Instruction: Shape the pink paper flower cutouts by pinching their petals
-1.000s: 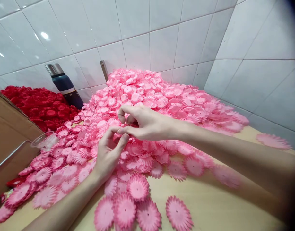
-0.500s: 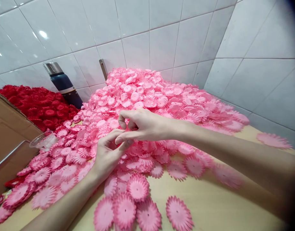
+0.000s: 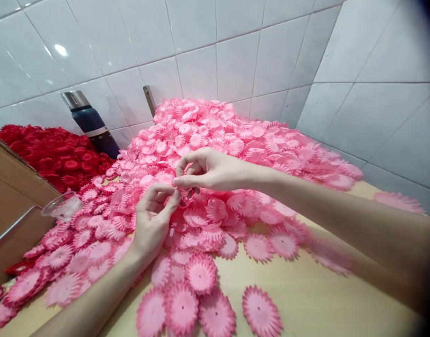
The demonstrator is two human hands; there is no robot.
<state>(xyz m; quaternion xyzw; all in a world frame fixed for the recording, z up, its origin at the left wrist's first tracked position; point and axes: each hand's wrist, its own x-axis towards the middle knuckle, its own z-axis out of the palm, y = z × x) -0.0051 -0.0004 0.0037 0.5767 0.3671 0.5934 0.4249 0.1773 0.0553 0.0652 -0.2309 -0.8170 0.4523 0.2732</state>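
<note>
My left hand [image 3: 153,217] and my right hand [image 3: 209,171] meet at the fingertips above a big heap of pink petal discs [image 3: 215,135]. Thumb and forefinger of each hand are pinched together, and the two pinches almost touch. Whatever lies between them is too small and too blended with the pink behind to make out. Each disc is thin and round, with a fringed, darker rim and a small hole at its centre. A few loose discs [image 3: 181,306] lie in front of my hands, and a single disc [image 3: 261,310] sits apart to their right.
A navy bottle [image 3: 91,124] with a steel cap leans by the tiled wall, next to a red heap of discs [image 3: 53,154]. At left stand a cardboard box [image 3: 18,187] and a clear plastic cup [image 3: 65,206]. A metal bracket [image 3: 149,100] rises behind the pink heap. The tabletop [image 3: 306,295] is pale wood.
My right hand has moved slightly up and to the right, its thumb now resting near the left fingertips. My left fingers have closed into a tighter pinch. The discs look unmoved.
</note>
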